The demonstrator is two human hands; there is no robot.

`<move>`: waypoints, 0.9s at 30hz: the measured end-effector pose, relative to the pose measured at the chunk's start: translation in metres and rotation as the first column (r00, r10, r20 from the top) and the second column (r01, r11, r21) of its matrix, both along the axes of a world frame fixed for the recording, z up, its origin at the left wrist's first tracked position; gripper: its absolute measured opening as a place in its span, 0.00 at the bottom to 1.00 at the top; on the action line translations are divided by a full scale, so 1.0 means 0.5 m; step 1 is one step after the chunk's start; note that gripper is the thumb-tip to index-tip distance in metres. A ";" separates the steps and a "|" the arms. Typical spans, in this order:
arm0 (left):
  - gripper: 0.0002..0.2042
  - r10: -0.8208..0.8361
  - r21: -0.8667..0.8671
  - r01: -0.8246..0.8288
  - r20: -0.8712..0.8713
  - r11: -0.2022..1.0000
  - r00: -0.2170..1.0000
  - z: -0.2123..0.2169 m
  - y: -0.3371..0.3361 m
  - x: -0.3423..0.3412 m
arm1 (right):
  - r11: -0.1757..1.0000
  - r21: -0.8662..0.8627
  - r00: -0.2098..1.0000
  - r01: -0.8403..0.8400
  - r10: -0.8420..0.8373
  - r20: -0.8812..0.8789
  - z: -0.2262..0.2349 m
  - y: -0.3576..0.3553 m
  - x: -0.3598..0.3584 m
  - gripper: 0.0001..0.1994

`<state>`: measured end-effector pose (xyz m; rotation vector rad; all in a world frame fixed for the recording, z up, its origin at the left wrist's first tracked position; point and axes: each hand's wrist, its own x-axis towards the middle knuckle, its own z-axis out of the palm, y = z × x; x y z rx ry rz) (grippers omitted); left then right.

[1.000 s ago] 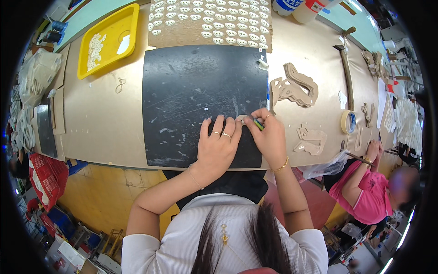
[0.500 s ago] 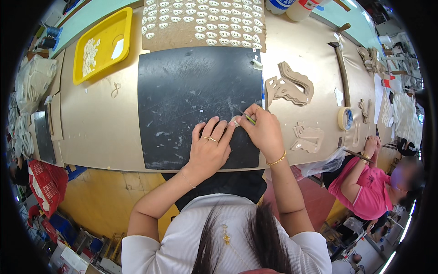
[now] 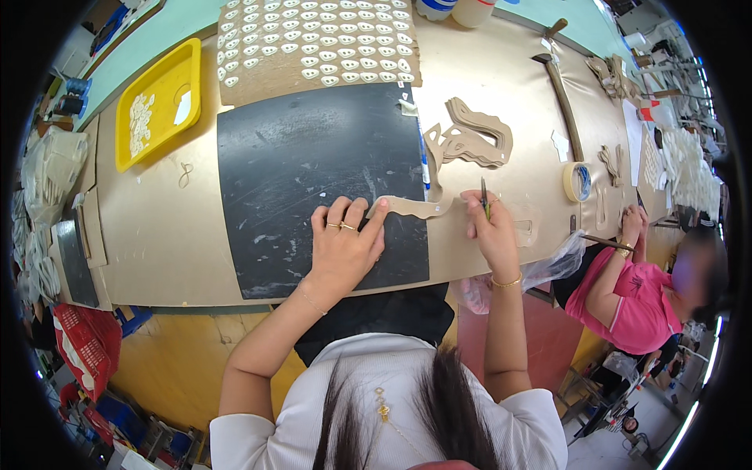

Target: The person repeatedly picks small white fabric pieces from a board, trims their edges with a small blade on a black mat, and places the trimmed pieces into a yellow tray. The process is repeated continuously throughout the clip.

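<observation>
A wavy-edged beige cut-out piece [image 3: 415, 207] stretches from the black board [image 3: 274, 188] toward the right, over the board's right edge. My left hand [image 3: 342, 243] rests at the board's front, its index fingertip pressed on the piece's left end; the thumb is mostly hidden beneath. At the piece's right end is my right hand [image 3: 493, 231], closed around a slim green tool with a dark pointed tip [image 3: 486, 200]. Whether its fingers also grip the piece I cannot tell. Beyond lies a stack of similar beige cut-outs [image 3: 489, 149].
A brown sheet [image 3: 274, 74] with rows of small white pieces lies behind the board. The yellow tray [image 3: 160, 145] holds small pale pieces at left. A hammer [image 3: 560, 102] and a tape roll [image 3: 577, 182] lie at right, near a person in pink [image 3: 627, 290].
My right hand has moved right, away from the left, and its tool now points upward. The beige piece now spans between the hands. The whole view has shifted slightly.
</observation>
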<state>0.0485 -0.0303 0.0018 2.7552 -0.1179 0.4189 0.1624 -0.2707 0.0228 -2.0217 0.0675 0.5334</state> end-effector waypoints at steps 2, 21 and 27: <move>0.24 0.004 0.013 -0.004 0.021 1.000 1.000 -0.005 -0.001 0.002 | 0.998 -0.070 1.000 0.009 -0.009 0.008 -0.021 -0.002 -0.009 0.18; 0.23 -0.083 -0.013 0.082 -0.042 0.997 0.996 0.015 0.003 -0.006 | 0.996 -0.091 0.989 0.003 0.011 0.146 -0.038 0.084 0.009 0.21; 0.20 -0.076 0.000 0.076 -0.053 0.997 0.996 0.016 -0.010 -0.020 | 1.000 -0.003 0.957 0.029 -0.027 0.288 -0.048 0.112 -0.001 0.17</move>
